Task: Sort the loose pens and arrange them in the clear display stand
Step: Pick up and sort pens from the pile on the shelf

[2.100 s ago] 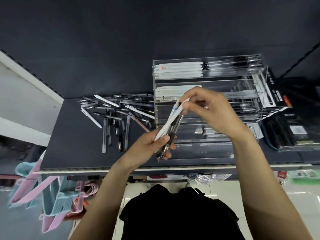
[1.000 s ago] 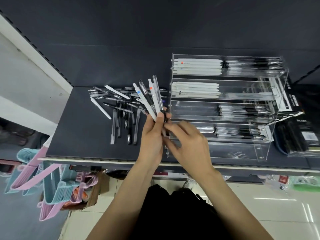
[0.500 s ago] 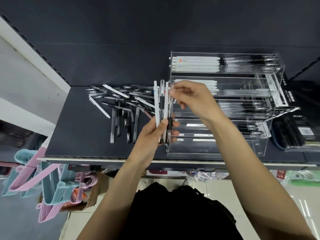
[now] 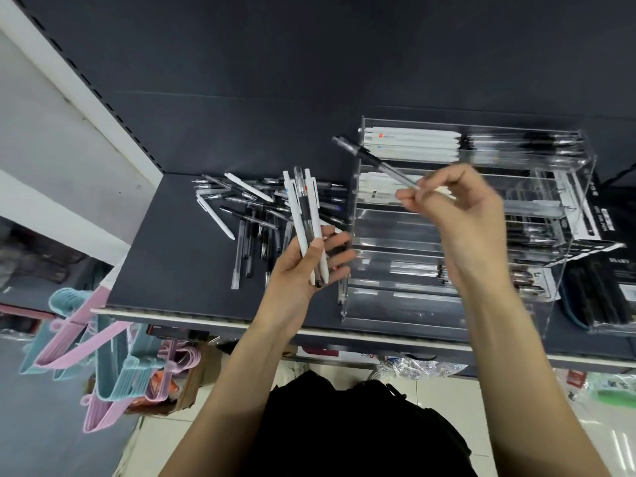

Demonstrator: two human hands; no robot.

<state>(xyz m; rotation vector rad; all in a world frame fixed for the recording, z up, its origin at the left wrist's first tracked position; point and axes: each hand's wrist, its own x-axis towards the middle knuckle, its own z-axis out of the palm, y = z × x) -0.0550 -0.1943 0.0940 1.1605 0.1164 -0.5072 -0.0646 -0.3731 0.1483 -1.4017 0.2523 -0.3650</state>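
Observation:
My left hand (image 4: 309,266) grips a small bunch of pens (image 4: 303,215), white and clear ones, held upright just left of the clear display stand (image 4: 564,215). My right hand (image 4: 457,208) pinches a single clear pen (image 4: 375,163) with a dark grip, tilted up to the left in front of the stand's upper tiers. The stand has several stepped tiers; white pens (image 4: 413,142) and dark pens (image 4: 523,146) lie in the top one. A pile of loose pens (image 4: 251,215) lies on the dark shelf (image 4: 165,263) left of the stand.
Black packaged goods (image 4: 599,297) sit right of the stand. A white shelf upright (image 4: 79,84) runs along the left. Pink and blue hangers (image 4: 96,352) hang below the shelf edge. The floor shows beneath.
My right hand has pulled one clear pen out of the bunch and carried it right, in front of the stand. My left hand keeps the remaining pens, tilted slightly left.

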